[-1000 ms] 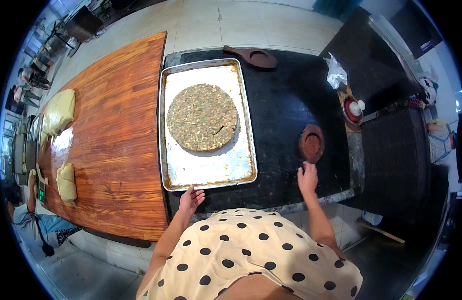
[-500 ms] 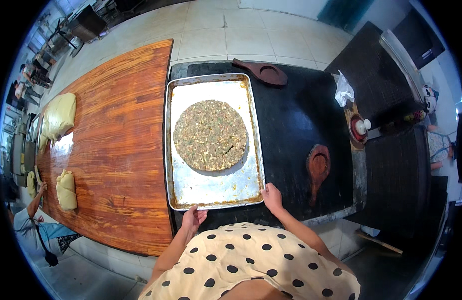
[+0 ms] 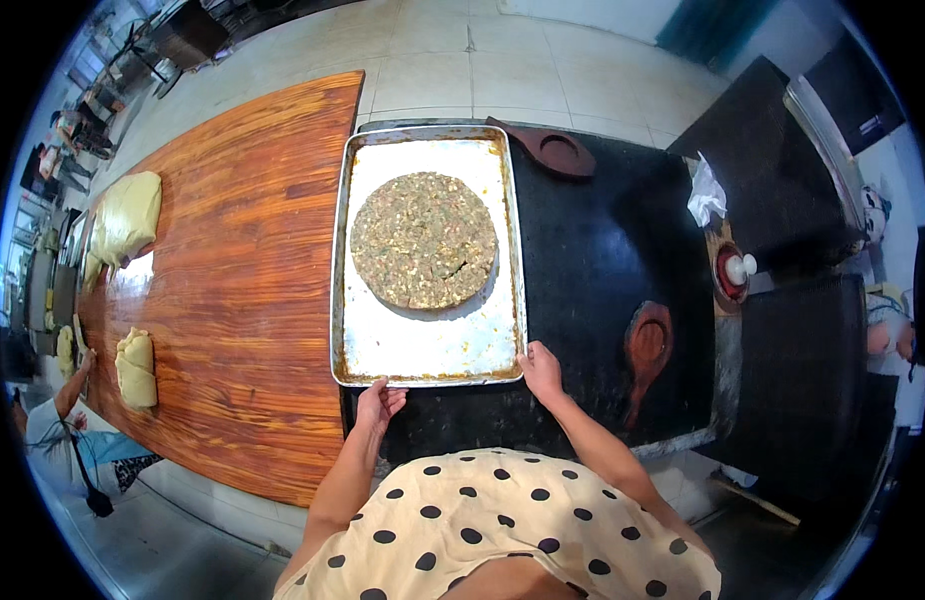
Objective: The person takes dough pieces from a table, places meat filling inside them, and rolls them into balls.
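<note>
Left hand [image 3: 380,402] half-open at near rim | corner gripped by right hand [image 3: 542,374] | baking tray [image 3: 427,348] judged stiff, mince disc [image 3: 423,240] crumbly | opposite rims best held

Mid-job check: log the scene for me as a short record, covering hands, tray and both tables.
left hand: fingers at tray's near edge, left part; grip unclear
right hand: at tray's near right corner; fingers partly hidden
tray: metal, rectangular, over the black table
on tray: round speckled slab, crack toward its right side
paddles: near paddle, handle toward the person; far paddle, handle toward the tray
wooden table: large dough, small dough
</note>
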A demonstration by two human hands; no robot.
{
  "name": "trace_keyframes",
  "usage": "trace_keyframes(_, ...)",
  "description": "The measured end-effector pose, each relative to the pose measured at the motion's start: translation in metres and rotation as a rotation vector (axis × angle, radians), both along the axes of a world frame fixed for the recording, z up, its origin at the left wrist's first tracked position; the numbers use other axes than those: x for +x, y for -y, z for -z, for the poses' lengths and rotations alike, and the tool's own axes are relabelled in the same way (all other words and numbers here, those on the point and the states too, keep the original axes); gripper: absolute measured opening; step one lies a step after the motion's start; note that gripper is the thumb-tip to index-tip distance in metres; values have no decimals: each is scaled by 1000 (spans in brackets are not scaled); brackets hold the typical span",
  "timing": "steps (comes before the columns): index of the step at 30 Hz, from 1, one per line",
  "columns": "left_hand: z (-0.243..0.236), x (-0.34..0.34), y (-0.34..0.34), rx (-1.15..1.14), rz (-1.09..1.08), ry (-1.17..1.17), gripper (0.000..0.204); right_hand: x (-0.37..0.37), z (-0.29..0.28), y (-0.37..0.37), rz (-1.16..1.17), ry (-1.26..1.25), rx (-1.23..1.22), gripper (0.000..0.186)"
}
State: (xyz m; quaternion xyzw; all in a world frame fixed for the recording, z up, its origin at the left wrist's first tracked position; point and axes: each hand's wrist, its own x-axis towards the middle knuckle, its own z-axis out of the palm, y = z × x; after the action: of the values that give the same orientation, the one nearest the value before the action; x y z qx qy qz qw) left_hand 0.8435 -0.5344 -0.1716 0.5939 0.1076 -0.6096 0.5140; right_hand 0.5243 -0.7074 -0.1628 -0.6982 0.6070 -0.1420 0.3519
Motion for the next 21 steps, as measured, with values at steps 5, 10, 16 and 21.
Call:
trace_keyframes(5, 0, -2, -3, 34, 10, -24, 33, -3, 0, -3, -27, -24, -48, 25)
trace_keyframes(10, -17, -9, -1, 19, 19, -25, 35, -11, -16, -8, -27, -4, 27, 29)
trace_keyframes(16, -21, -20, -29, -60, 32, -98, 44, -45, -39, -64, -12, 33, 26, 27)
trace_keyframes(21, -18, -19, -28, -61, 35, -104, 44, -94, -35, -114, 122, -5, -11, 22)
